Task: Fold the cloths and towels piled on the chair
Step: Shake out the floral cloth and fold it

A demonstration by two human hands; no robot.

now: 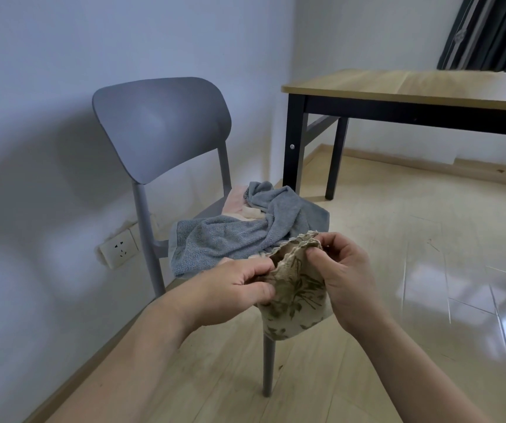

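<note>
Grey towel [239, 236] hides pink cloth [236, 201] beneath.

Nothing here can be read: no words, brand marks, numbers or signs show on anything in view. The cloth [297, 294] held in front of the chair [160, 129] carries only a printed leaf pattern, no lettering. The wall socket [119, 250] just left of the chair's rear leg shows its pin holes and no marking that can be made out.
</note>
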